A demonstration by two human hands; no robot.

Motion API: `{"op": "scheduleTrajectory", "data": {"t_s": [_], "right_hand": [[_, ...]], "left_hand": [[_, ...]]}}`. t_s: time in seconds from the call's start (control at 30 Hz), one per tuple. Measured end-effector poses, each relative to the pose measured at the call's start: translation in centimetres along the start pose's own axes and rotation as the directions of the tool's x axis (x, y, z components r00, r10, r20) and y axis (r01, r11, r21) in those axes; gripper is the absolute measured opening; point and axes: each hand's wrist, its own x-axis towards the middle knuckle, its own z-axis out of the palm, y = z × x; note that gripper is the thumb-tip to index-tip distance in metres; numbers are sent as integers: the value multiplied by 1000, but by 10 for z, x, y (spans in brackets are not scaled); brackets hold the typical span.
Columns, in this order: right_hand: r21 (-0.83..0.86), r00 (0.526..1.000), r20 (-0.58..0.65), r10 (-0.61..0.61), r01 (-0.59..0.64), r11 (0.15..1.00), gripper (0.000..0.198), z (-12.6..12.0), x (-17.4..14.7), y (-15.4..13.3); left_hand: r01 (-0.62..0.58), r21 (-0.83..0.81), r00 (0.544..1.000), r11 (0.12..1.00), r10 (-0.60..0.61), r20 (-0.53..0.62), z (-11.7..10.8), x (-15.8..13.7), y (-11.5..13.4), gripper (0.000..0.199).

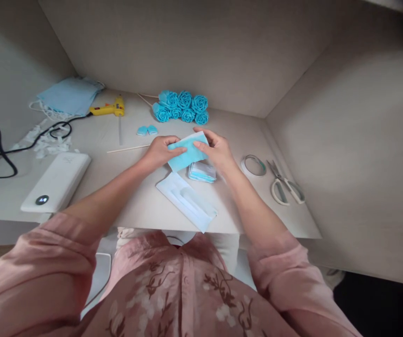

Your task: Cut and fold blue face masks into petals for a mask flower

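Between my two hands is a blue piece of face mask fabric [183, 159], held up over the table. My left hand [161, 152] pinches its left edge, thumb on top. At the upper right edge my right hand [217, 147] grips it, with the thumb pressed on the face of the fabric and the fingers behind. Just below lies a small stack of cut mask pieces [202, 172], blue and white. Nearer to me a pale, cut-open face mask [187, 201] rests slantwise, reaching the front edge of the table.
Blue fabric roses [183, 106] lie at the back, near two small blue petals [147, 130] and a thin stick [127, 149]. Leftward are a yellow glue gun [108, 109], face masks [68, 96], white scraps and a power bank [57, 182]. Tape [253, 165] and scissors [285, 184] sit right.
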Motion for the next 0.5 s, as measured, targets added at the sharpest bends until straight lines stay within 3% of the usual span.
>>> {"op": "scheduleTrajectory", "data": {"t_s": [0.17, 0.37, 0.5], "right_hand": [[60, 988, -151, 5, 4, 998, 50, 0, 1, 4], [1, 965, -264, 8, -9, 1000, 45, 2, 4, 12], [-75, 952, -305, -23, 0, 997, 37, 1, 5, 15]], "left_hand": [[18, -271, 991, 963, -53, -125, -4, 5, -1, 24], [76, -413, 988, 908, -126, -94, -4, 7, -6, 17], [94, -497, 979, 863, -169, -109, -1, 7, -5, 31]]}}
